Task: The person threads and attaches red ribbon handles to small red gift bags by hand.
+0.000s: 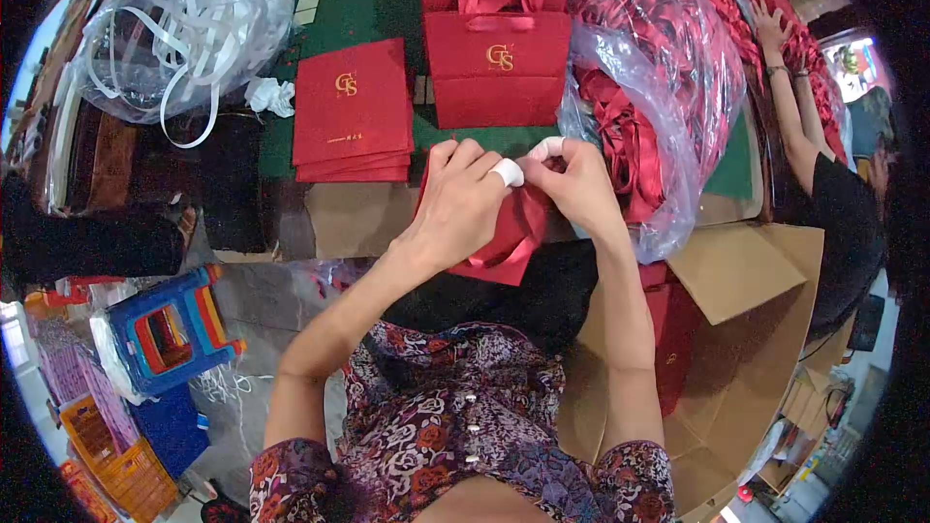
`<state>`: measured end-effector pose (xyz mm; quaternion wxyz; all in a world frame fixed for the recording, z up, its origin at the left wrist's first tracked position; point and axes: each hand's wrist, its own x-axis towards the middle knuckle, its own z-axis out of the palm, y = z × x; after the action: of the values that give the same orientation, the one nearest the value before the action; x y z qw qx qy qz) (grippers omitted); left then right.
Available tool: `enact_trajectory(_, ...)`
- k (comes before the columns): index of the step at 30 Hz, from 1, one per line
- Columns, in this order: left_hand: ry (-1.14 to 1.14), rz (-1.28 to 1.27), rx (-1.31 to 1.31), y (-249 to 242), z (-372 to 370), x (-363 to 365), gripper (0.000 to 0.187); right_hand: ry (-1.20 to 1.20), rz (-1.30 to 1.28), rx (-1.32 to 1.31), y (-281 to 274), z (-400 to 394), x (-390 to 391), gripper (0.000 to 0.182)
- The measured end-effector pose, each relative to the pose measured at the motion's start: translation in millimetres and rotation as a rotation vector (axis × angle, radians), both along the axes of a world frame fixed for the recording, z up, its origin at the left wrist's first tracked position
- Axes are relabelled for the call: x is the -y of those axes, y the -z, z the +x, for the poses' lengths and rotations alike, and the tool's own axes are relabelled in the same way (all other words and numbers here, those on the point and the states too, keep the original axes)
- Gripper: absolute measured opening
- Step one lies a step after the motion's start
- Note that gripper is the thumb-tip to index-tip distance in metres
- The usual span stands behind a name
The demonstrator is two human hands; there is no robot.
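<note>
My left hand (463,201) is closed at the top of a red paper gift bag (504,269), fingers curled, white tape round one fingertip. Opposite it, my right hand (578,189) pinches at the bag's red ribbon (528,218), with white tape on a finger too. The fingertips of both hands meet, so the exact spot they grip is partly hidden. A stack of flat red bags (351,116) with gold "GTS" lettering lies just beyond my left hand. Straight ahead, another red bag (499,87) stands with ribbons spilling from its top.
Red ribbons fill a clear plastic bag (668,87) on the right; white straps lie in another plastic bag (184,29) at left. An open cardboard box (741,358) holding red bags is by my right side. A co-worker's arm (790,87) reaches over red ribbons. A blue stool (155,329) stands left.
</note>
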<state>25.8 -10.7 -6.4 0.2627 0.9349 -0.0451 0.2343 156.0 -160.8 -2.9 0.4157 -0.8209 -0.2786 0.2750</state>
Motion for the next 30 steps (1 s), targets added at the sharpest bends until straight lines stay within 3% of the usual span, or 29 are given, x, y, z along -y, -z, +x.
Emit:
enact_trajectory(2,0.002,-0.041,0.004,-1.0,-0.9,1.1,0.021,0.104,0.153,0.086,14.0,2.4,-1.0,0.016)
enact_trajectory(3,0.033,-0.057,-0.034,-1.2,-3.8,3.3,0.021,0.208,0.058,0.014,-8.5,2.5,-3.8,0.018)
enact_trajectory(5,0.059,-0.069,-0.073,-0.2,-4.3,3.5,0.021,0.185,0.15,0.127,-1.5,11.5,0.8,0.018)
enact_trajectory(9,-0.099,-0.163,-0.088,18.4,3.3,9.2,0.024,0.239,0.146,0.248,-1.1,3.2,-0.3,0.016)
enact_trajectory(11,-0.24,-0.192,-0.009,33.3,9.3,12.0,0.031,0.284,0.289,0.404,-18.5,-12.5,-3.0,0.015)
enact_trajectory(15,-0.21,-0.505,-0.111,16.0,8.1,4.1,0.032,-0.024,0.166,0.317,-25.7,-39.3,6.1,0.016)
enact_trajectory(19,-0.253,-0.26,0.0,-4.2,-7.8,-9.1,0.024,-0.112,0.068,0.407,-14.6,-56.0,7.1,0.018)
enact_trajectory(24,-0.315,-0.227,-0.103,-9.5,-44.8,-3.0,0.024,0.004,0.14,0.51,-16.5,-59.6,-3.1,0.014)
enact_trajectory(30,-0.415,-0.329,-0.226,14.5,-54.8,14.7,0.04,0.046,0.156,0.588,-9.2,-57.8,-45.5,0.015)
